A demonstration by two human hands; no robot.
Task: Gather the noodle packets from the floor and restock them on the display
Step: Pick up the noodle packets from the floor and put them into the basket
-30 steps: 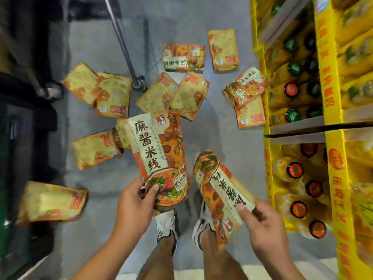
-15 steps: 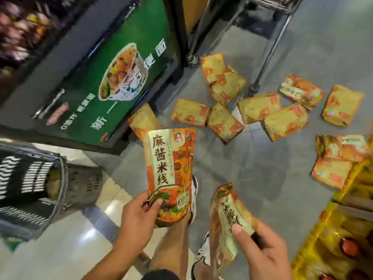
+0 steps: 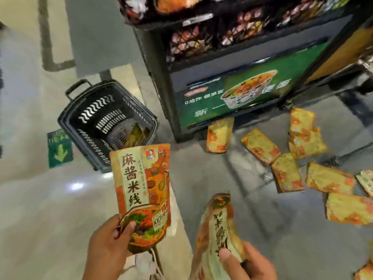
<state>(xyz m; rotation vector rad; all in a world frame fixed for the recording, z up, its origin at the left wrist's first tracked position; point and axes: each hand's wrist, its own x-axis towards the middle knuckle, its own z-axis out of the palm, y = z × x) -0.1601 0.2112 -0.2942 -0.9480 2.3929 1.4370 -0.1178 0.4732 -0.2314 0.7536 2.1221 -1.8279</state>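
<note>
My left hand [image 3: 108, 242] grips the bottom of an orange noodle packet [image 3: 141, 182], held upright with its printed front facing me. My right hand [image 3: 247, 261] holds a second noodle packet [image 3: 217, 225] by its lower end, tilted and blurred. Several more yellow-orange noodle packets [image 3: 260, 146] lie scattered on the grey floor at the right, one leaning near the base of the display. The display [image 3: 232, 91] is a dark stand with a green noodle-bowl poster, upper right.
A dark plastic shopping basket [image 3: 107, 122] with something yellowish inside stands on the floor left of the display. A green arrow floor sticker [image 3: 59, 150] lies left of it. Wire crates of packaged goods [image 3: 212, 37] fill the display's upper shelves. My shoe [image 3: 145, 263] shows below.
My view has swung left: the yellow oil-bottle shelf is gone, and the green-poster display and the basket have come into view. Both hands still hold their packets.
</note>
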